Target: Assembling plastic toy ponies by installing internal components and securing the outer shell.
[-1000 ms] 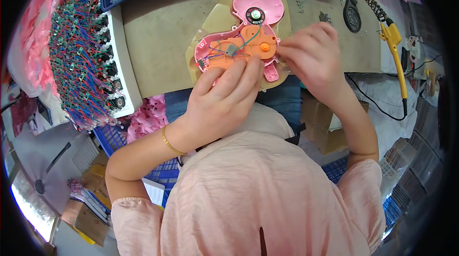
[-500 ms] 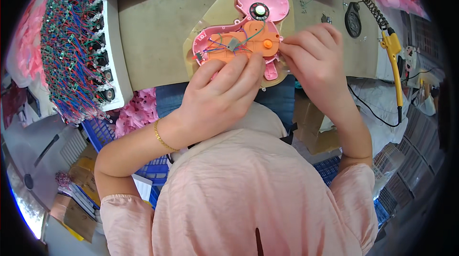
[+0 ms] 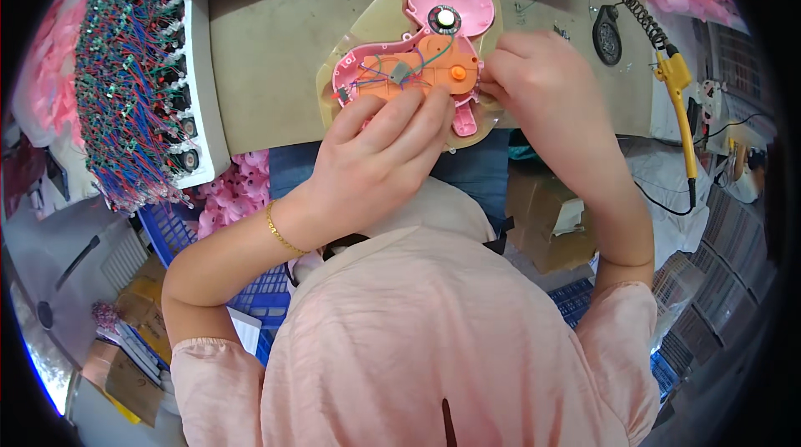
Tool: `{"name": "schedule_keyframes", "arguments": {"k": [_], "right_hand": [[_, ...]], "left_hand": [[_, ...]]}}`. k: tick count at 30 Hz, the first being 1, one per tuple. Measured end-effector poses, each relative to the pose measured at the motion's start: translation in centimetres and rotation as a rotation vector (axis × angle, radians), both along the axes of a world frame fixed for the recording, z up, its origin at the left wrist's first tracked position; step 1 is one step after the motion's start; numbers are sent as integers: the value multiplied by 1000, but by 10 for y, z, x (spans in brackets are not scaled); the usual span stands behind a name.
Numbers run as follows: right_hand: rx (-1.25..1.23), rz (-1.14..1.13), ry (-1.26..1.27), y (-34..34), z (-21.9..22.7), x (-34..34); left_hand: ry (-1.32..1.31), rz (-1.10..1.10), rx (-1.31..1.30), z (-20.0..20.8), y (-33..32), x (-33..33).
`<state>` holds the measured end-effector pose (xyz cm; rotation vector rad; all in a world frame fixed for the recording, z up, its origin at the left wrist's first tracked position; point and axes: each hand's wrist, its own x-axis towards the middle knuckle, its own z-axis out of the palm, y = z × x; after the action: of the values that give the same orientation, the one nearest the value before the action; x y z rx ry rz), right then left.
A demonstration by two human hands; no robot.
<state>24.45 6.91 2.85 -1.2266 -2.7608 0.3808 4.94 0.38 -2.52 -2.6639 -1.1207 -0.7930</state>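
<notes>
1. Pink shell [image 3: 474, 3] lies open side up on tan pad [image 3: 377, 20], mid-surface [image 3: 267, 55], right in front of person; pad prob. there to protect it or stop it sliding.
2. Orange housing [image 3: 435, 78] sits in shell's body part, wires on top; open side up leaves these reachable.
3. L hand [image 3: 371, 147]: fingers bent & slightly spread over housing's near edge, prob. steadying it. Thumb hidden, so can't tell if it grips or just presses.
4. R hand [image 3: 546, 84]: fingertips bunched narrow at shell's R edge, close to orange knob [image 3: 457, 73]; can't tell if anything's pinched. Coming from opp. side prob. leaves L hand free to brace.
5. Round part [image 3: 446, 19] sits at shell's neck, w/ wire running to housing.
6. White tray [image 3: 207, 80] of wired parts [image 3: 133, 97] at L, prob. for easy reach.
7. Yellow-handled tool [image 3: 682, 113] at far R, by coiled holder [image 3: 647, 17], well apart from both hands.
</notes>
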Motion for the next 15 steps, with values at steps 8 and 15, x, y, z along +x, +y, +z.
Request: {"name": "schedule_keyframes", "arguments": {"k": [8,15], "right_hand": [[-34,-137,408,-1,-8,-9],[229,-225,-46,127,-39,-126]], "left_hand": [[-23,-48,-110,-13,-7,-8],[-12,-75,-287,18,-22,-12]]}}
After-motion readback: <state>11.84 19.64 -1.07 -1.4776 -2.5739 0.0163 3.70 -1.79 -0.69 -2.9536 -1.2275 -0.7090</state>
